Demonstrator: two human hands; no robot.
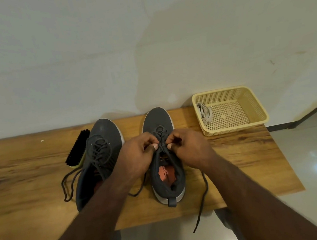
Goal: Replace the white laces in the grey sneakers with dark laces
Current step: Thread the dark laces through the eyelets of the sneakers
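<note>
At frame centre, both hands, left hand (138, 155) and right hand (190, 148), pinch the dark lace (162, 146) with narrow fingers (154, 146), likely tensioning it over the right-hand sneaker (166, 171). The white laces (204, 114) lie discarded in the basket (257, 106), upper right.

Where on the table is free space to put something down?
The table is bare left of the brush and left sneaker. A smaller patch lies below the basket. It is crowded around the right sneaker, where both hands work.
</note>
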